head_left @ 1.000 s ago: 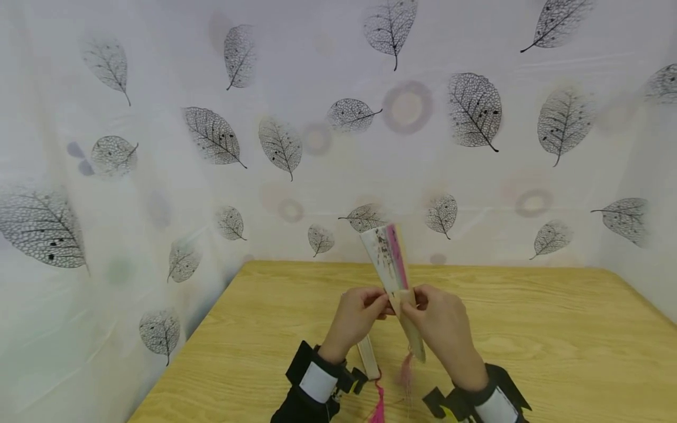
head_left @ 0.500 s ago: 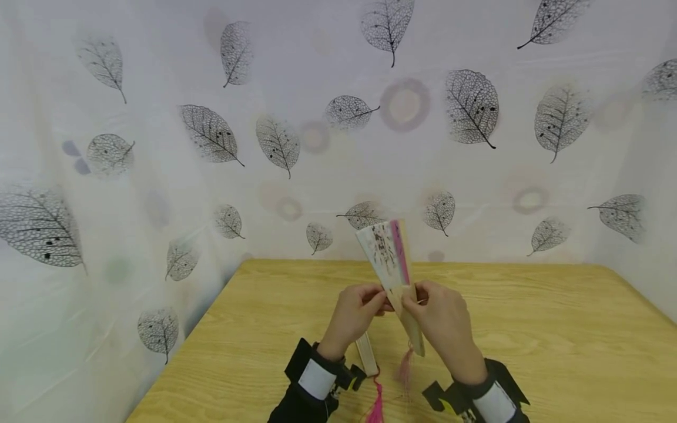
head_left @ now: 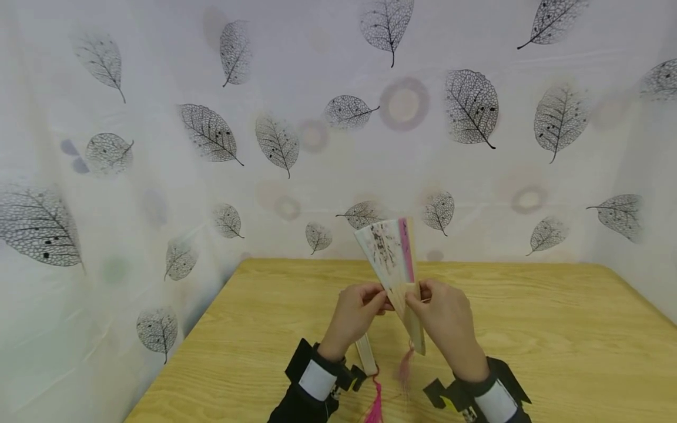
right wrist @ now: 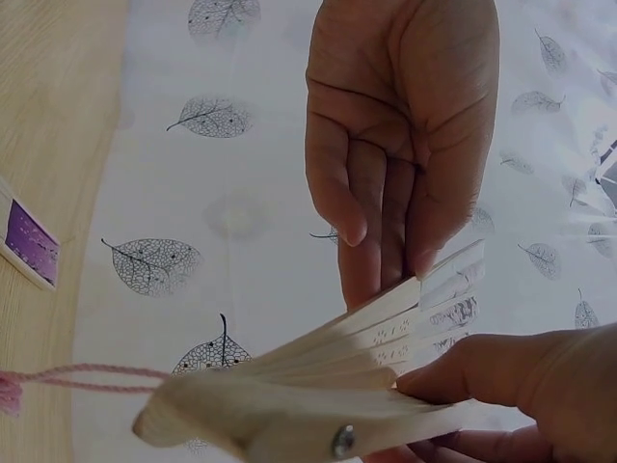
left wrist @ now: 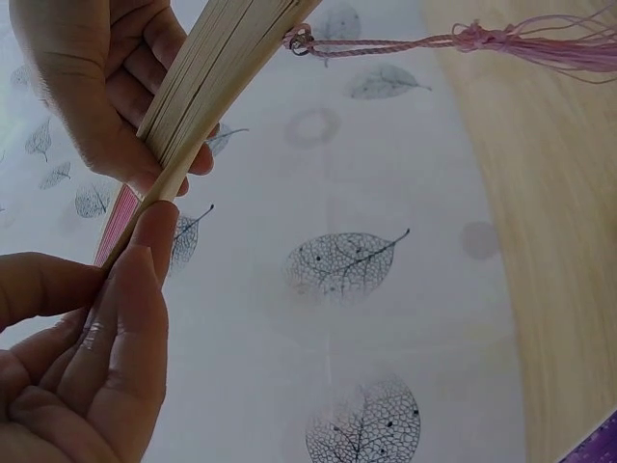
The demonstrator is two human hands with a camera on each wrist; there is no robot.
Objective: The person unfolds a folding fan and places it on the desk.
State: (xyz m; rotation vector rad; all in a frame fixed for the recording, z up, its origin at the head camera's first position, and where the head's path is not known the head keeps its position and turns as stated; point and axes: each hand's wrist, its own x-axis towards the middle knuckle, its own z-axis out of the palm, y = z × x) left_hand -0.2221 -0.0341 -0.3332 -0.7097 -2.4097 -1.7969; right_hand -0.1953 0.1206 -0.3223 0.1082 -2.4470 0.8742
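A folding fan, partly spread, is held up over the table by both hands. Its leaf is white with dark printing and a pink strip at the right. My left hand pinches its left edge between thumb and fingers; my right hand grips the right-hand ribs. In the right wrist view the wooden ribs fan out from a metal rivet. A pale pink tassel hangs from the lower end. Below the left hand lies a second folding fan, closed, partly hidden by the hand and wrist.
The second fan's magenta tassel trails toward the near table edge. Its purple printed part shows in the right wrist view. A white curtain with leaf prints stands behind the wooden table.
The fan has spread wider: more of its white leaf shows, and its right edge has swung right with my right hand. The left hand stays nearly in place.
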